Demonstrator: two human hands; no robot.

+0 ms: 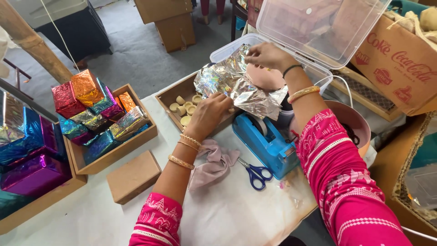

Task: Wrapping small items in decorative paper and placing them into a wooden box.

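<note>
The worktop (227, 214), covered in pale cloth, carries everything, and the room beyond it is grey carpet with brown cartons standing about. At its far edge sits a clear plastic box (227, 52) with its lid tipped up and back. Over the near rim of that box lies the crinkled silver foil sheet (236, 84), its long axis running from the box down and toward the right, above the blue tape dispenser (266, 141).

Both hands are on the foil, straight ahead of the person. The right hand (268, 55) is farther out, pinching the sheet's upper edge with fingers closed on it; the left hand (209, 114) is nearer, curled on the lower left edge just above a wooden tray of small pale cups (184, 109). (How tightly the left fingers grip is hard to tell, as they are tucked under.)

To the left, wooden trays (114, 155) hold foil-wrapped boxes (91, 109) in many colours. Near the dispenser lie blue-handled scissors (257, 175), a pink cloth (211, 166) and a plain brown box (134, 175).
</note>
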